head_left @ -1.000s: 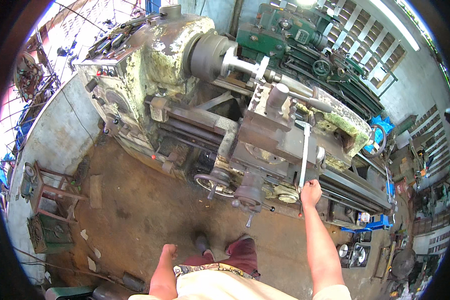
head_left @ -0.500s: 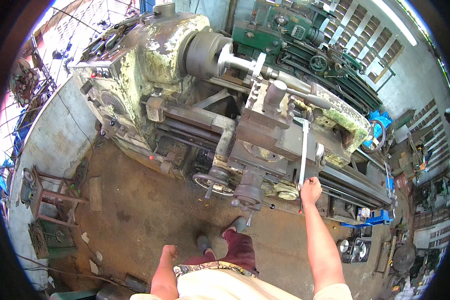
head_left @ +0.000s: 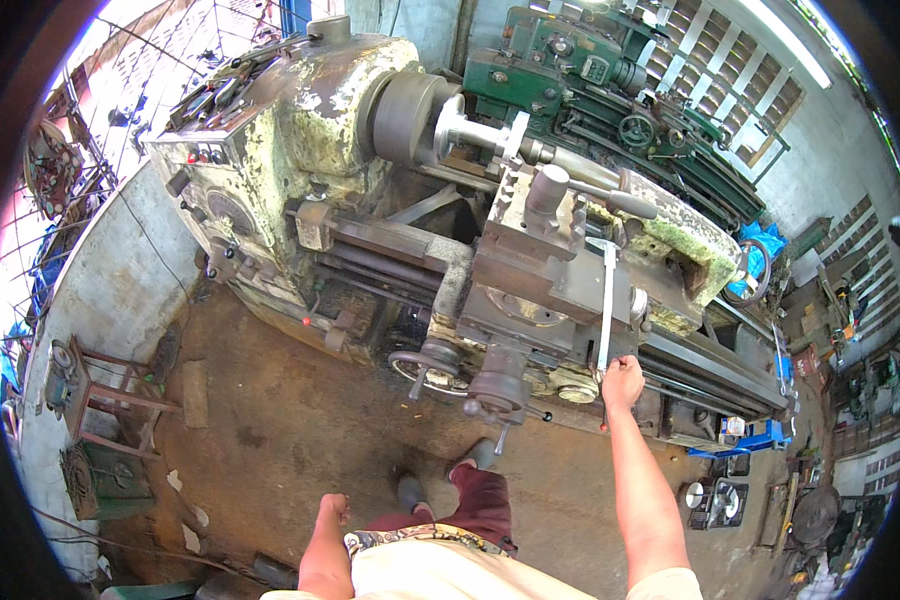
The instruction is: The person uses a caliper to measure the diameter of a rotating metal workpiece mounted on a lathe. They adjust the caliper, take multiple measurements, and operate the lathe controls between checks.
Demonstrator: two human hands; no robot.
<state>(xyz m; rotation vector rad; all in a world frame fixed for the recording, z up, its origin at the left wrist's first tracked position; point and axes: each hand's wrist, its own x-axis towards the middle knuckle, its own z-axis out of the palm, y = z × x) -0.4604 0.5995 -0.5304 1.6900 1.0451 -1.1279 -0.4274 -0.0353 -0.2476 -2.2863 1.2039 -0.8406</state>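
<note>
My right hand (head_left: 622, 380) grips the long silver steel wrench (head_left: 606, 305) standing on the worn grey lathe carriage (head_left: 540, 285); left hand (head_left: 332, 508) hangs fisted, empty. A slipping wrench could throw my knuckles against iron.

Lathe carriage (head_left: 540, 280) likely crowding wrench (head_left: 606, 305)

Two lathes were counted: one large worn yellow-grey lathe (head_left: 300, 130) across the middle of the frame and one green lathe (head_left: 610, 90) behind it at the upper right. One long wrench (head_left: 606, 305) was seen on the near lathe, right of centre. One handwheel (head_left: 422, 362) was counted at its front, below centre. Two hands were counted: one right hand (head_left: 622, 380) at the wrench's lower end and one left hand (head_left: 334, 508) at the lower middle. One rusty metal stand (head_left: 105, 395) was seen at the lower left. Two shoes (head_left: 440, 475) were counted on the floor.
</note>
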